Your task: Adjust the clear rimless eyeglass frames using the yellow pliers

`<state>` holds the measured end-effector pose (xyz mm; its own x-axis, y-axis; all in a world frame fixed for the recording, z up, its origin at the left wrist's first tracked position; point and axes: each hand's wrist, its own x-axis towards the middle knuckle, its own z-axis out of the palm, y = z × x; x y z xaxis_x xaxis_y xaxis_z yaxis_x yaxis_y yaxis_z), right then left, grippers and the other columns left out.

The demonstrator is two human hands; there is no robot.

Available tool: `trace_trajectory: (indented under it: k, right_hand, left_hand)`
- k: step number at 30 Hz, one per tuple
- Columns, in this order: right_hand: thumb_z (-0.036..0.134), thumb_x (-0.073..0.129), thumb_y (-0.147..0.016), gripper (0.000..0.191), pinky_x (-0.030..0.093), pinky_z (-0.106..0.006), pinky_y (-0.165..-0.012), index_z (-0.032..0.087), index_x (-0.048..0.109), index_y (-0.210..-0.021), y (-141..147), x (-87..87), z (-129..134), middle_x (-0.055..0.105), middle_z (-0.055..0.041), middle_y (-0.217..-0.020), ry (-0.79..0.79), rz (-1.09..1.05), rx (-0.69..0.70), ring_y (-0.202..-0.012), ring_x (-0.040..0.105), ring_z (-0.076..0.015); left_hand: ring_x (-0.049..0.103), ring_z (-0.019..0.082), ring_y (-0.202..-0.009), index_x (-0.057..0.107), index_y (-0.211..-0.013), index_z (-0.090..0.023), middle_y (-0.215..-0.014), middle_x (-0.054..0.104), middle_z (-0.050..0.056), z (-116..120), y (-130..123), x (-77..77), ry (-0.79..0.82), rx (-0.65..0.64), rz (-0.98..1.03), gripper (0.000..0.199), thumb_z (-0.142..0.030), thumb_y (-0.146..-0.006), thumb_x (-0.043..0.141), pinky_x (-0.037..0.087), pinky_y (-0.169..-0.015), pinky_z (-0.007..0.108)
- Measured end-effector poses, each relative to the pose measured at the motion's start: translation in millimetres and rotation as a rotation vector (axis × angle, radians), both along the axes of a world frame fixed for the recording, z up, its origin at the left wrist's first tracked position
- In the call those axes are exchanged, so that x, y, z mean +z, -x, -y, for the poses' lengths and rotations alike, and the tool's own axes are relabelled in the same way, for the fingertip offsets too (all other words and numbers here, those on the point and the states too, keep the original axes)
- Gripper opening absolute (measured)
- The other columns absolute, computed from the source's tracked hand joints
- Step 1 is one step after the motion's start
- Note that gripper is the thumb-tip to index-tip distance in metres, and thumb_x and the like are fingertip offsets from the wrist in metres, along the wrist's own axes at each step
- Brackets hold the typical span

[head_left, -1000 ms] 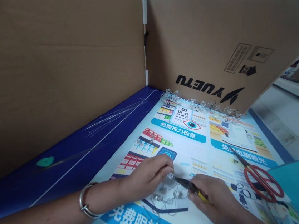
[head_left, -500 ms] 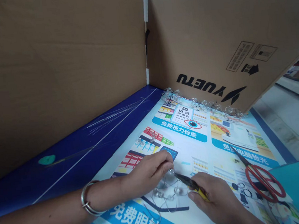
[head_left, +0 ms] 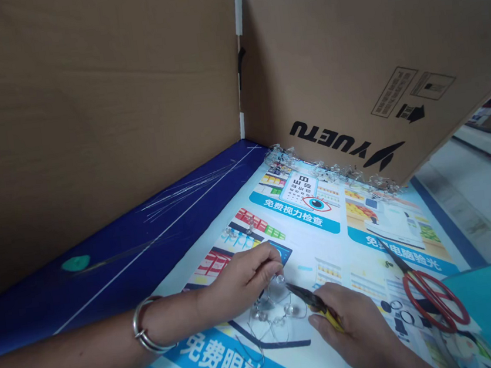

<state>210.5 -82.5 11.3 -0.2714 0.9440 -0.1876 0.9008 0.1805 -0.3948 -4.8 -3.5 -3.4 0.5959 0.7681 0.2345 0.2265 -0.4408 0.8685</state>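
Pliers (head_left: 308, 298) lie in the closed grip of the right hand (head_left: 359, 320), their long axis slanting away and leftward, with the nose toward the left fingertips. The left hand (head_left: 248, 279) pinches the upper end of the beaded wire (head_left: 292, 310), which hangs in loose loops over the printed sheet (head_left: 292, 261), left of the pliers. The pinched end is just beside the tool's tip; whether they touch, I cannot tell. The left hand is nearer that end.
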Motion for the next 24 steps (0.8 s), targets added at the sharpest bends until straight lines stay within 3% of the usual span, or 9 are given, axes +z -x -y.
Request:
trace_trajectory:
  k: [24]
  right_hand:
    - [0.035, 0.044, -0.083, 0.015, 0.033, -0.025, -0.062, 0.022, 0.048, -0.078, 0.3, -0.9, 2.6, 0.055, 0.0001, -0.079, -0.043, 0.003, -0.015, -0.072, 0.05, -0.0149]
  left_hand:
    - [0.046, 0.01, -0.056, 0.051, -0.079, -0.016, -0.063, 0.051, -0.003, 0.3, -0.2, 3.5, 0.019, -0.044, -0.056, 0.02, -0.025, -0.091, 0.038, 0.037, -0.053, 0.019]
